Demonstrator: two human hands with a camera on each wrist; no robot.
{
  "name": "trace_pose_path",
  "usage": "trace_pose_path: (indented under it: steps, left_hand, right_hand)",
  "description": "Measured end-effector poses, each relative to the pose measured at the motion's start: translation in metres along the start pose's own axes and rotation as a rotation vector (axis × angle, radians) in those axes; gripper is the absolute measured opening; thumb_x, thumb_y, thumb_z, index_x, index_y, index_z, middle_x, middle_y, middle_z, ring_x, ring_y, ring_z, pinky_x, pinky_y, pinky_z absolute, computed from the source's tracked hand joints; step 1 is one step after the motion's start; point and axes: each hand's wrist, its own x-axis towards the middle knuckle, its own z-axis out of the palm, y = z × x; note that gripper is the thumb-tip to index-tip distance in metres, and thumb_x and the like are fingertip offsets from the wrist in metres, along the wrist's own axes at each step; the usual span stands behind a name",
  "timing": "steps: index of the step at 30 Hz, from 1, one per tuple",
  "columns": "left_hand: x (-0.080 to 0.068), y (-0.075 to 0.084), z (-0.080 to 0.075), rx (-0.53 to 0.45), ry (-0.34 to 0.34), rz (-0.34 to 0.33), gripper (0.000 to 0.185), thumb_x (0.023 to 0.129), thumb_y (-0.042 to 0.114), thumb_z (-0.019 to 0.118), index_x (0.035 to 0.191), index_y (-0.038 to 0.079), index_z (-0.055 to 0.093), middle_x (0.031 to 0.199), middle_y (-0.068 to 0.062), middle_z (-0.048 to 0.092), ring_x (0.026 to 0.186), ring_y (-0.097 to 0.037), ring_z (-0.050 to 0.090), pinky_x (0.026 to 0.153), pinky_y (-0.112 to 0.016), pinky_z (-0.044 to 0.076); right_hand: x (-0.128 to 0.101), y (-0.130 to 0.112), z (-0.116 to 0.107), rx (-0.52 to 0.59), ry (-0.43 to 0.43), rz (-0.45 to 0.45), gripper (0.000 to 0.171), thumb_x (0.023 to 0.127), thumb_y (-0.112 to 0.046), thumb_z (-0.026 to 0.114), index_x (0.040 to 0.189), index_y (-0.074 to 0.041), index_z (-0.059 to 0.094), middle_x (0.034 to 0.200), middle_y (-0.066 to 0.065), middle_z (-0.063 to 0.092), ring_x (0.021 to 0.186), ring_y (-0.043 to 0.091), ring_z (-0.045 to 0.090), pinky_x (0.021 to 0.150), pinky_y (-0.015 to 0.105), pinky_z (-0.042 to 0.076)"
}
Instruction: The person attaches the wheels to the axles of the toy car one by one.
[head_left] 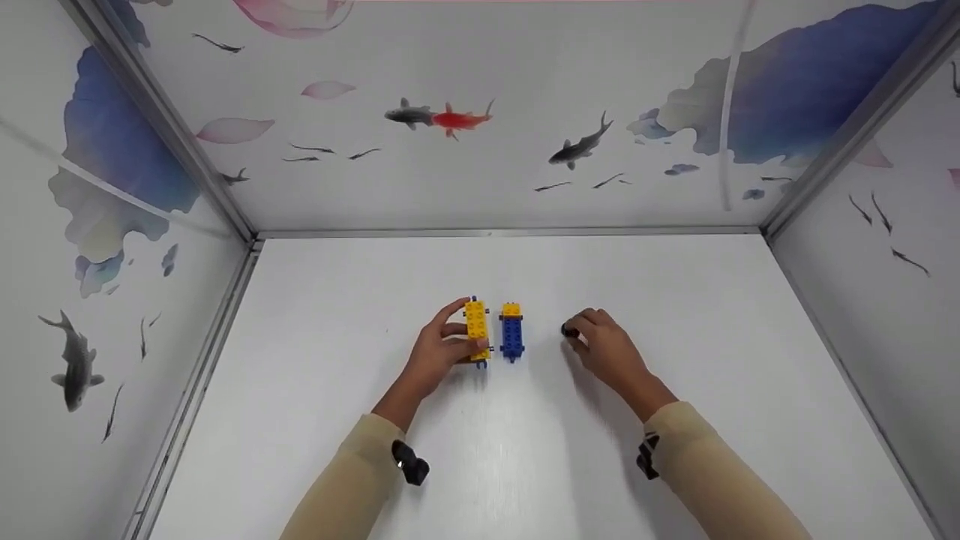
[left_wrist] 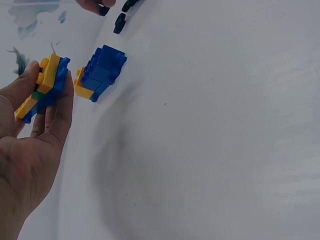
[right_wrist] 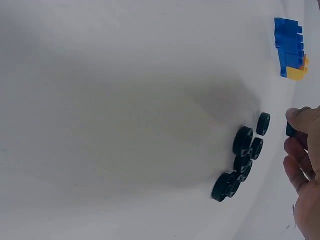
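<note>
One yellow-topped block assembly [head_left: 476,319] is near the centre of the head view, held between the thumb and fingers of the left hand [head_left: 439,349]. In the left wrist view it shows at the left, yellow studs above a blue base with some green between; whether it touches the table I cannot tell. Just right of it in the head view, a blue-and-yellow block assembly [head_left: 512,337] rests on the white tabletop [head_left: 480,465], its yellow part toward the top of the frame. Farther right, well apart from the other hand, the right hand [head_left: 606,346] pinches a small dark wheel [head_left: 568,330]. Lower right of centre in the right wrist view, several loose dark wheels [right_wrist: 243,141] lie bunched on the tabletop beside that hand, some overlapping. A booth with printed walls [head_left: 525,202] and metal edging [head_left: 487,233] encloses the tabletop at left, top and right of the head view, with blocks, wheels and both hands inside it.
</note>
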Motion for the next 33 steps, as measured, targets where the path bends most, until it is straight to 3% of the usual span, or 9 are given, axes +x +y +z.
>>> trace_pose_path:
  steps: [8, 14, 17, 26, 33]
  left_hand:
    - [-0.003, -0.004, 0.007, -0.035, -0.035, -0.023, 0.086, 0.085, 0.025, 0.083, 0.155, 0.047, 0.036, 0.131, -0.011, 0.06, 0.105, -0.022, 0.073, 0.091, -0.033, 0.061]
    - [-0.009, -0.004, 0.014, -0.057, -0.073, -0.032, 0.083, 0.086, 0.026, 0.083, 0.15, 0.053, 0.038, 0.131, -0.011, 0.06, 0.108, -0.021, 0.072, 0.093, -0.033, 0.061]
    - [-0.01, -0.005, 0.017, -0.063, -0.092, -0.016, 0.083, 0.087, 0.026, 0.082, 0.153, 0.048, 0.037, 0.13, -0.011, 0.061, 0.108, -0.022, 0.072, 0.093, -0.034, 0.061]
    - [-0.01, -0.001, 0.023, -0.053, -0.122, -0.007, 0.082, 0.084, 0.028, 0.084, 0.151, 0.048, 0.04, 0.127, -0.009, 0.064, 0.108, -0.022, 0.072, 0.094, -0.034, 0.06]
    - [-0.01, 0.008, 0.024, -0.085, -0.129, 0.007, 0.084, 0.086, 0.024, 0.082, 0.155, 0.041, 0.038, 0.126, -0.011, 0.064, 0.111, -0.022, 0.071, 0.094, -0.035, 0.06]
  right_hand:
    - [0.017, -0.033, -0.008, 0.218, -0.009, 0.038, 0.018, 0.094, -0.013, 0.073, 0.113, -0.014, 0.071, 0.111, 0.003, 0.065, 0.098, 0.02, 0.068, 0.084, 0.035, 0.062]
    - [0.023, -0.047, -0.005, 0.441, -0.059, 0.113, 0.025, 0.093, -0.015, 0.074, 0.118, -0.013, 0.071, 0.113, 0.002, 0.068, 0.1, 0.014, 0.071, 0.09, 0.035, 0.062]
    - [0.026, -0.052, -0.002, 0.508, -0.069, 0.124, 0.027, 0.093, -0.013, 0.074, 0.12, -0.011, 0.071, 0.114, 0.002, 0.067, 0.103, 0.014, 0.071, 0.092, 0.033, 0.061]
    - [0.037, -0.064, 0.001, 0.53, -0.049, 0.128, 0.024, 0.094, -0.018, 0.073, 0.117, -0.015, 0.072, 0.112, -0.003, 0.068, 0.105, 0.012, 0.07, 0.093, 0.033, 0.06]
    - [0.041, -0.07, -0.006, 0.539, -0.038, 0.125, 0.023, 0.092, -0.018, 0.074, 0.115, -0.017, 0.073, 0.111, -0.003, 0.068, 0.103, 0.013, 0.07, 0.092, 0.034, 0.061]
